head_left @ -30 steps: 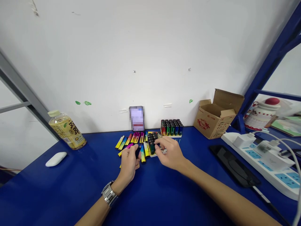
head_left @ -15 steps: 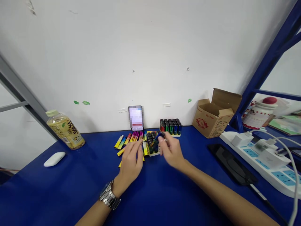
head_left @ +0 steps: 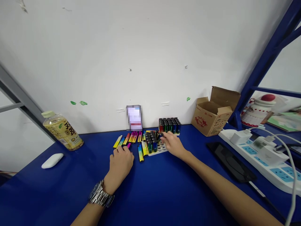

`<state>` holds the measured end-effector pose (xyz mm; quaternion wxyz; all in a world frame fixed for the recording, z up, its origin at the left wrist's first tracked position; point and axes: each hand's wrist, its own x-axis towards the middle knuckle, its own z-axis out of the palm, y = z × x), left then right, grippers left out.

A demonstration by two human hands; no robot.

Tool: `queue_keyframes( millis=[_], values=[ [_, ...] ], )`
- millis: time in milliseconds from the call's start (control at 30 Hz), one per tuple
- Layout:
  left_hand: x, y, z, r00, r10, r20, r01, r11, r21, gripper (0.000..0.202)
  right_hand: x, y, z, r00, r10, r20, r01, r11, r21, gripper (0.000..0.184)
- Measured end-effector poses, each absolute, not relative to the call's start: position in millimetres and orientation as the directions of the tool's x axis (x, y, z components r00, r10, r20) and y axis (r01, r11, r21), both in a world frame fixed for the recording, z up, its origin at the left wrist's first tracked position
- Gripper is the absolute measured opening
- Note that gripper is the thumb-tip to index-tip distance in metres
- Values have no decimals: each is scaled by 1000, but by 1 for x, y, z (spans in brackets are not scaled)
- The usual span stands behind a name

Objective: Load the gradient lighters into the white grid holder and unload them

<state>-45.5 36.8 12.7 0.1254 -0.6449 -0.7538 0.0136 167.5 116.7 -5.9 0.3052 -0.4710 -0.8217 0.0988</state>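
Several rainbow-coloured lighters (head_left: 131, 138) lie loose in a row on the blue table (head_left: 155, 194). My left hand (head_left: 121, 163), with a metal watch on its wrist, rests curled over the near end of that row, fingers closed on one lighter. To the right stands a white tray (head_left: 160, 150) partly filled with upright lighters (head_left: 151, 141). My right hand (head_left: 172, 143) pinches a dark-capped lighter over the tray's far right part. A second tray full of lighters (head_left: 169, 125) stands by the wall behind it.
A tea bottle (head_left: 62, 130) and a white mouse (head_left: 52, 160) are at the left. A phone (head_left: 134, 118) leans on the wall. An open cardboard box (head_left: 215, 111), a black phone (head_left: 229, 161) and a white power strip (head_left: 261, 157) lie at the right.
My right hand carried a lighter from the table's middle to the tray's far side. My left hand slid left and down onto the loose lighters.
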Motion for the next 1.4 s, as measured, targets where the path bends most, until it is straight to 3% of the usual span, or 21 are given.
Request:
queue_keyframes(
  millis=[133,267,400,467,533,700,867,1000,1133,1267,1400],
  values=[
    [-48,42,6,-80,989,124,986,97,-138,29,163,112,-4,-432,805,406,792,554,-255,24],
    [-53,49,3,-79,974,211,996,71,44,22,162,111,-10,-389,781,489,759,572,-310,28],
    [-49,48,6,23,818,575,943,-208,258,18,159,101,-3,-275,616,738,593,713,-374,30],
    [-40,41,9,71,667,742,883,-387,263,18,153,88,5,-291,528,797,490,798,-350,28],
    [-29,32,10,143,584,799,815,-528,240,19,144,71,13,-308,529,791,440,816,-374,24],
    [-20,20,7,228,649,726,680,-640,358,24,125,48,17,-261,662,703,292,748,-596,25],
    [-34,28,2,145,732,665,673,-566,476,28,133,75,4,98,828,553,-9,556,-831,18],
    [-41,32,6,-51,820,570,708,-373,600,30,151,104,-7,72,919,388,-189,395,-899,17],
    [-39,31,13,-120,889,443,722,-228,653,37,159,116,-11,-32,990,136,-353,116,-928,41],
    [-35,32,15,-73,905,420,744,-231,627,38,159,116,-6,-12,999,-39,-377,-41,-925,51],
    [-34,33,14,-91,921,379,708,-207,675,45,159,115,0,1,997,-83,-349,-78,-934,49]
  ],
)
